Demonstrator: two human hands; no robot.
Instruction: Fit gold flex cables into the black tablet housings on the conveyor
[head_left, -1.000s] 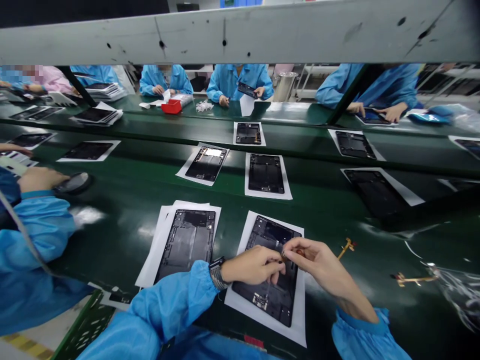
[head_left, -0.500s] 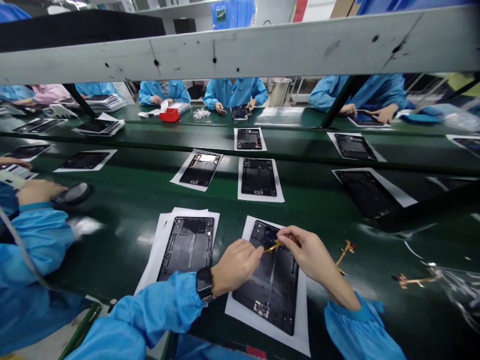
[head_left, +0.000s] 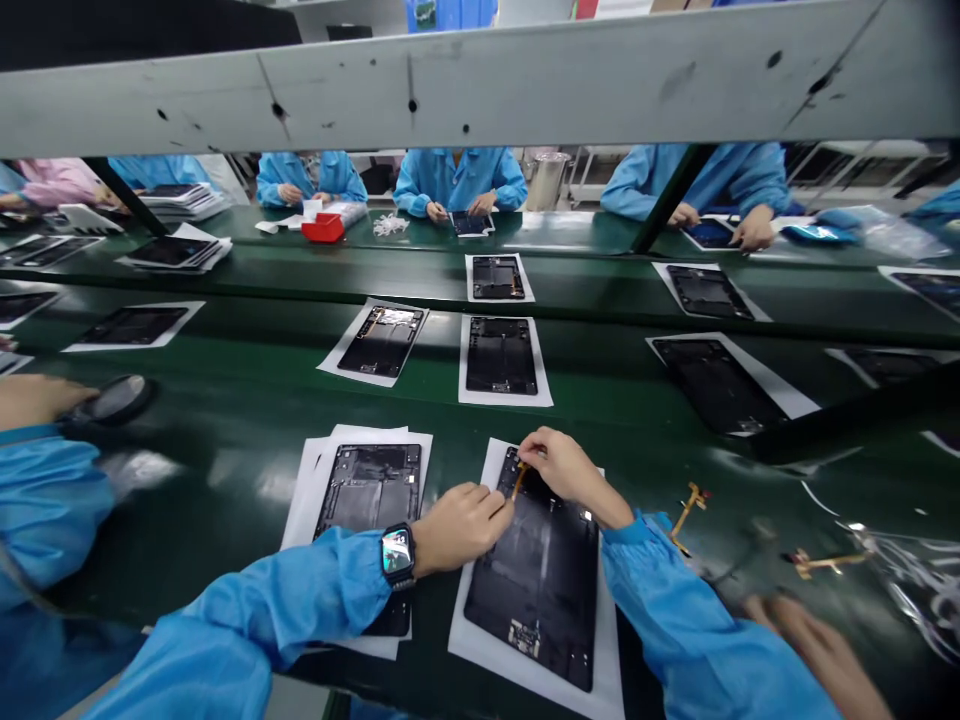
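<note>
A black tablet back housing (head_left: pixel 544 580) lies on a white sheet (head_left: pixel 592 665) in front of me on the green belt. My right hand (head_left: pixel 566 470) pinches the top end of a thin orange flex cable (head_left: pixel 517 481) at the housing's upper left corner. My left hand (head_left: pixel 459 525), with a smartwatch (head_left: pixel 397 555) on its wrist, pinches the cable's lower end at the housing's left edge. A second housing (head_left: pixel 371 490) lies on stacked white sheets just to the left.
More orange flex cables (head_left: pixel 686 510) (head_left: pixel 821 562) lie on the belt (head_left: pixel 225 480) to my right, near a clear plastic bag (head_left: pixel 911 580). Several housings on sheets sit further along the belt. A co-worker's sleeve (head_left: pixel 45 500) is at left; another hand (head_left: pixel 817 645) at bottom right. A grey beam (head_left: pixel 480 85) spans overhead.
Both hands have moved up and left over the housing, carrying the orange cable from its middle to the upper left corner. The view has shifted slightly.
</note>
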